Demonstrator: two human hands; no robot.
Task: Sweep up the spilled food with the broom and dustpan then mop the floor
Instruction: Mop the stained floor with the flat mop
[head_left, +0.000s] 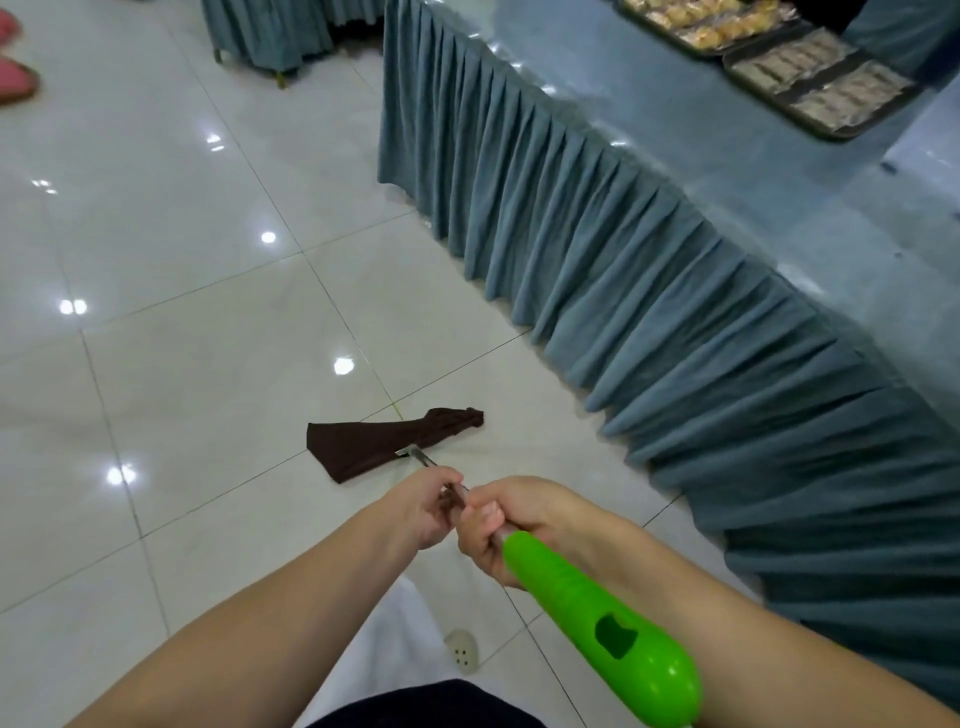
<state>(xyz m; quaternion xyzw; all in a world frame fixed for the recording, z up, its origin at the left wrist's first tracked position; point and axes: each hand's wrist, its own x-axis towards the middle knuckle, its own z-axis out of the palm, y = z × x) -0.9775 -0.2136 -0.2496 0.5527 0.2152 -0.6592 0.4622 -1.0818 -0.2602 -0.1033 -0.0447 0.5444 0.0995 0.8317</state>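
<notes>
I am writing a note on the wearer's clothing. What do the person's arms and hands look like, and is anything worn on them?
Both forearms are bare up to the picture's edge: no sleeves, gloves, watch or rings show. The left hand and the right hand have short, plain nails where visible. Lower down, white trousers, a dark garment edge and a pale perforated clog appear.

A person seen from above, with two bare forearms and no sleeves, watch or rings showing. The left hand (426, 512) and right hand (498, 530) are bare. White trousers (384, 639) and a dark top hem (415, 701) sit at six o'clock, beside a pale perforated clog (462, 649).
</notes>
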